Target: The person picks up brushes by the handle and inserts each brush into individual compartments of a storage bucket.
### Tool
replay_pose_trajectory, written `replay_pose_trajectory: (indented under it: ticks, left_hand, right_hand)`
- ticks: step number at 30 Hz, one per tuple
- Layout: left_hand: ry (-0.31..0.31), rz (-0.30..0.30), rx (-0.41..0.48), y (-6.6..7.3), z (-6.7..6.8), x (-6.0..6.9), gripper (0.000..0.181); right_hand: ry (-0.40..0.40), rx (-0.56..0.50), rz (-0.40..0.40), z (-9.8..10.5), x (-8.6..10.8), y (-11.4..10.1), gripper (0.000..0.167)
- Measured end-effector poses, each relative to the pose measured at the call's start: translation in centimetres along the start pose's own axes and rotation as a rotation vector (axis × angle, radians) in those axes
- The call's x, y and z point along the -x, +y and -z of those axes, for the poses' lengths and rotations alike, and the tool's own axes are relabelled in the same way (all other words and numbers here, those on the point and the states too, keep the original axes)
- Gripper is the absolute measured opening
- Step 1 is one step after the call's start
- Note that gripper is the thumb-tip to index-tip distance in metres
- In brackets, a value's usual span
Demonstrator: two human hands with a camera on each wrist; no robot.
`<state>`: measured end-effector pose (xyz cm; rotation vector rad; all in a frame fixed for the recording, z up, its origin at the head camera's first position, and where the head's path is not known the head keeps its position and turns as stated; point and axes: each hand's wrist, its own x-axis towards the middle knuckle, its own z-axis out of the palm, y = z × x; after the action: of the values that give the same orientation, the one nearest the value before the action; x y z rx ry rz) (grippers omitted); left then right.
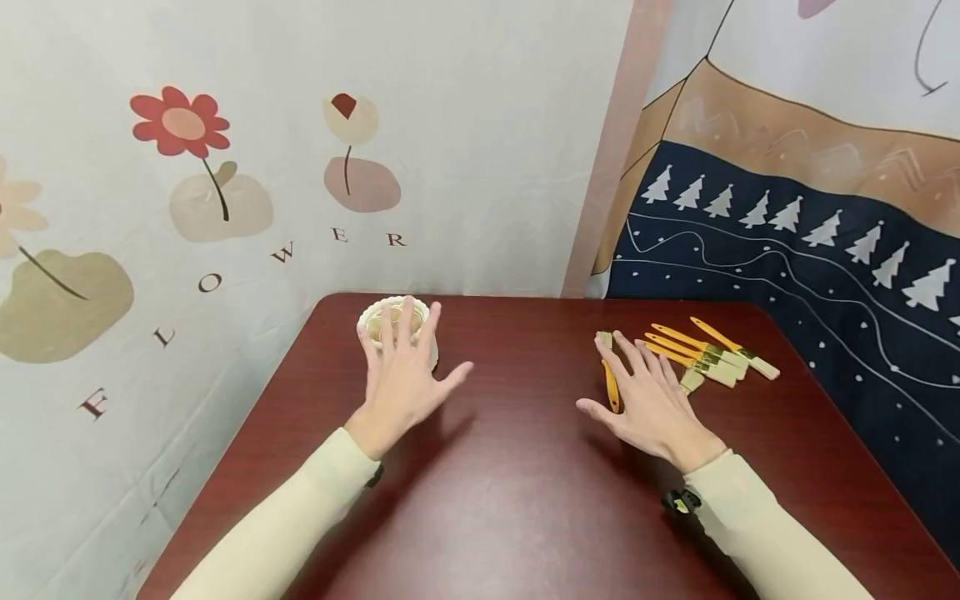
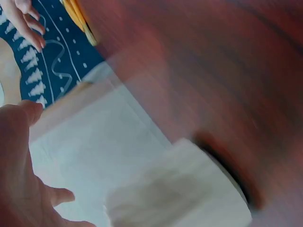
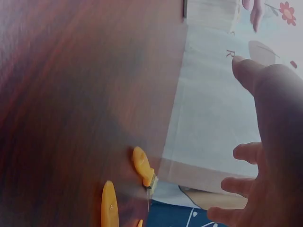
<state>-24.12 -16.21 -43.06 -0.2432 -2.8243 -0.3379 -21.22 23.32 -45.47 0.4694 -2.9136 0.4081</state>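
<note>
In the head view my left hand (image 1: 401, 375) is spread in front of and partly over a whitish round container (image 1: 372, 320) with a scalloped rim. Its fingers look straight and hold nothing. My right hand (image 1: 652, 408), fingers also spread, is near several brushes with yellow handles and pale bristles; one brush (image 1: 611, 387) shows partly behind its thumb and fingers. The left wrist view has the left hand (image 2: 23, 170) beside the blurred pale container (image 2: 184, 189). In the right wrist view the right hand (image 3: 279, 127) is apart from the yellow handles (image 3: 110, 205).
Further brushes (image 1: 720, 333) lie fanned at the right back of the dark red table (image 1: 495, 500). Behind the table hangs a pale cloth (image 1: 487, 150) with printed flowers and letters. A dark blue cloth (image 1: 750, 250) with white trees hangs at the right.
</note>
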Motion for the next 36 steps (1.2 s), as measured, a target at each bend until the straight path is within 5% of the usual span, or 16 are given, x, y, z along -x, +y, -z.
replay_pose_trajectory:
  ticks: [7, 13, 18, 36]
  left_hand:
    - [0.075, 0.101, 0.091, -3.6, 0.1, -1.1, 0.114]
    - [0.044, 0.19, 0.245, -5.6, -0.1, -1.3, 0.115]
    - [0.038, 0.207, 0.302, -6.0, -0.2, -1.3, 0.106]
    - [0.101, 0.166, 0.291, -6.5, -0.1, -1.3, 0.101]
  right_hand:
    - [-0.015, 0.03, 0.007, 0.1, -0.4, 1.0, 0.104]
    - [-0.039, 0.01, -0.019, 0.0, -0.9, 1.8, 0.102]
    - [-0.03, 0.013, -0.021, 0.2, -1.6, 2.5, 0.099]
    - [-0.057, -0.078, -0.057, 0.0, -4.2, 4.5, 0.085]
